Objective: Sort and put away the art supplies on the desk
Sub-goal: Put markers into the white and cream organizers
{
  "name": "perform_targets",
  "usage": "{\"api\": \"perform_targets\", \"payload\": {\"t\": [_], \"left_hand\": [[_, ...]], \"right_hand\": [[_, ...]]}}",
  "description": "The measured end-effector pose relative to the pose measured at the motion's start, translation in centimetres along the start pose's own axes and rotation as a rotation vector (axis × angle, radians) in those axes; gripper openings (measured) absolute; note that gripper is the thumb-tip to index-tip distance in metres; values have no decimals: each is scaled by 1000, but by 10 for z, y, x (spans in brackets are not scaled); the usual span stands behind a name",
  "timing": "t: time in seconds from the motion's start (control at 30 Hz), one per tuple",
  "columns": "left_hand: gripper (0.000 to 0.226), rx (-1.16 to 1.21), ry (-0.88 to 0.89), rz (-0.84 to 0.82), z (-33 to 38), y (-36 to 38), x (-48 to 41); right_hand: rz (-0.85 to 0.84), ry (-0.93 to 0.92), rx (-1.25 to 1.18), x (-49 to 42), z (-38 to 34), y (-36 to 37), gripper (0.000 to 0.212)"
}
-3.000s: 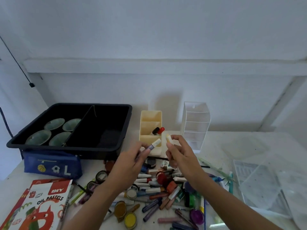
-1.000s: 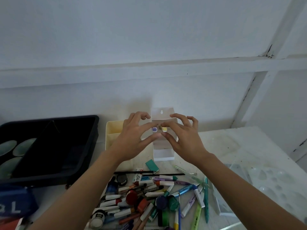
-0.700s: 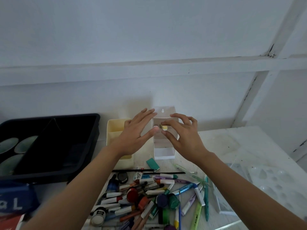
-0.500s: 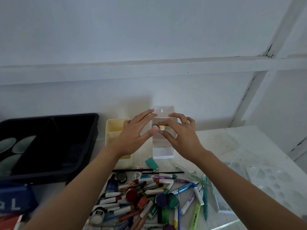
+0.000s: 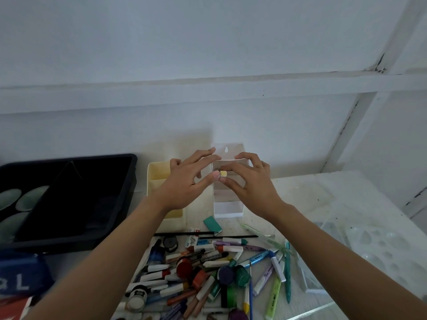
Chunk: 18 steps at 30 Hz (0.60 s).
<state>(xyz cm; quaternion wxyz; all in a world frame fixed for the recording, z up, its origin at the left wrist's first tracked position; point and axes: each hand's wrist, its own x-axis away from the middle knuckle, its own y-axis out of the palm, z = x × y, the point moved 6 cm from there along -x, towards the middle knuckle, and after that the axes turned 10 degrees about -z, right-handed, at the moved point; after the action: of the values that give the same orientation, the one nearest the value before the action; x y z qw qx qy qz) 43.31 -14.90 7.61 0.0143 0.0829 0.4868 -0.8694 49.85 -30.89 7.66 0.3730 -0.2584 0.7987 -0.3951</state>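
A clear acrylic organizer [image 5: 228, 205] with stacked compartments stands at the back of the desk. My right hand [image 5: 248, 183] pinches a yellow-capped marker [image 5: 223, 173] at the mouth of an upper compartment. My left hand [image 5: 187, 183] is beside it with fingers spread and straight, its thumb tip touching the organizer's left edge next to the yellow cap. It holds nothing. A cream desk organizer [image 5: 159, 179] stands just left, partly hidden by my left hand. A heap of markers, pens and paint pots [image 5: 208, 273] lies on the desk below my arms.
A black divided tray [image 5: 111, 204] with green palette dishes [image 5: 25, 200] sits at the left. A blue pencil pouch [image 5: 20, 280] lies at the lower left. Clear plastic palettes [image 5: 369, 245] lie at the right. A teal eraser [image 5: 212, 224] rests in front of the acrylic organizer.
Both hands rose from above the pile to the acrylic organizer. The purple-capped marker left my left hand, whose fingers straightened. My right hand still pinches the yellow-capped one.
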Motion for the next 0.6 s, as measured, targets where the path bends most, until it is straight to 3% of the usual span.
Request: {"api": "perform_targets", "payload": {"t": [0.2,0.6], "left_hand": [[44,-30,-2,39,4,-6,-3],[52,-32,-73,-20,1,7,3]], "right_hand": [[0,-17,34,-4,0,-1,21],[-39,-11,88,-1,-1,4,26]]}}
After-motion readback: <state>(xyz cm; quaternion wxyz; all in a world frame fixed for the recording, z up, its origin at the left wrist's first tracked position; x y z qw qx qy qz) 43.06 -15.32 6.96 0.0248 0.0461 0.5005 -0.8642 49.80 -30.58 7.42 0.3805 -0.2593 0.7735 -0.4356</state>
